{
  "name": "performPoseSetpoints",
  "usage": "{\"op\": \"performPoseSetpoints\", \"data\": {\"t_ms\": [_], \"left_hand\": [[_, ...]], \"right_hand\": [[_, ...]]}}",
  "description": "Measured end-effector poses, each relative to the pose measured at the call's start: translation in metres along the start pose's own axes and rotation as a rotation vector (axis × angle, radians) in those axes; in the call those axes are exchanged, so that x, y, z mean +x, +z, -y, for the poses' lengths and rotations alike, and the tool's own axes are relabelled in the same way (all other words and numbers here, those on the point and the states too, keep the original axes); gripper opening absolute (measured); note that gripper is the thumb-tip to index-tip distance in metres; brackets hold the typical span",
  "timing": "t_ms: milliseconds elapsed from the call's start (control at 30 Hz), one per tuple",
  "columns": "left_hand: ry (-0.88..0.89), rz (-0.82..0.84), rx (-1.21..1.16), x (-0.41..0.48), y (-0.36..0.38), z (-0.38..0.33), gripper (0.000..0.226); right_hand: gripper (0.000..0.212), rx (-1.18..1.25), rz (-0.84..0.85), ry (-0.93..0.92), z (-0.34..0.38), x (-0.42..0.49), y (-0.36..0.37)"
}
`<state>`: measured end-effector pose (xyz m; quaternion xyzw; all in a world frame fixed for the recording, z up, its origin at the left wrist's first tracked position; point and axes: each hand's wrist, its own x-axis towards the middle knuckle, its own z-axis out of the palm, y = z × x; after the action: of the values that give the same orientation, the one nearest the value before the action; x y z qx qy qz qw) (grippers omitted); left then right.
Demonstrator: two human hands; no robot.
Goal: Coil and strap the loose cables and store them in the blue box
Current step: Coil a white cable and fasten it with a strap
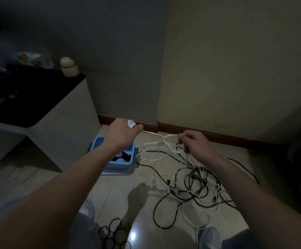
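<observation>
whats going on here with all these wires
A person holds a small coil of white cable in the left hand, while the right hand pinches a looser stretch of it. A tangle of black and white cables lies on the floor below. The blue box nearby holds a few items.

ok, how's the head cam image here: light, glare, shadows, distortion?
Head view: dim overall, tabletop nearly black; one glare spot on the floor tile near the bottom edge; soft hand shadow on the floor beside the cable pile; wide-angle bowing curves the skirting board; left hand, right hand and white cable are readable, slightly soft.
</observation>
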<state>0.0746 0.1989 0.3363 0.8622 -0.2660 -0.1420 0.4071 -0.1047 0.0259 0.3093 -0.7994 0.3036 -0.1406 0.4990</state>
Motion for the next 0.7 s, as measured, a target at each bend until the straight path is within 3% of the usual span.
{"op": "performPoseSetpoints", "data": {"t_ms": [200,433,700], "left_hand": [[0.015,0.034,0.030,-0.004,0.002,-0.004,0.038],[-0.028,0.048,0.084,0.001,-0.002,0.000,0.036],[-0.042,0.043,0.158,0.001,0.003,0.002,0.035]], "right_hand": [[0.028,-0.037,-0.158,-0.025,-0.006,0.004,-0.004],[0.035,0.212,-0.212,0.098,-0.007,0.012,-0.009],[0.030,0.096,-0.383,0.174,-0.004,0.008,-0.012]]}}
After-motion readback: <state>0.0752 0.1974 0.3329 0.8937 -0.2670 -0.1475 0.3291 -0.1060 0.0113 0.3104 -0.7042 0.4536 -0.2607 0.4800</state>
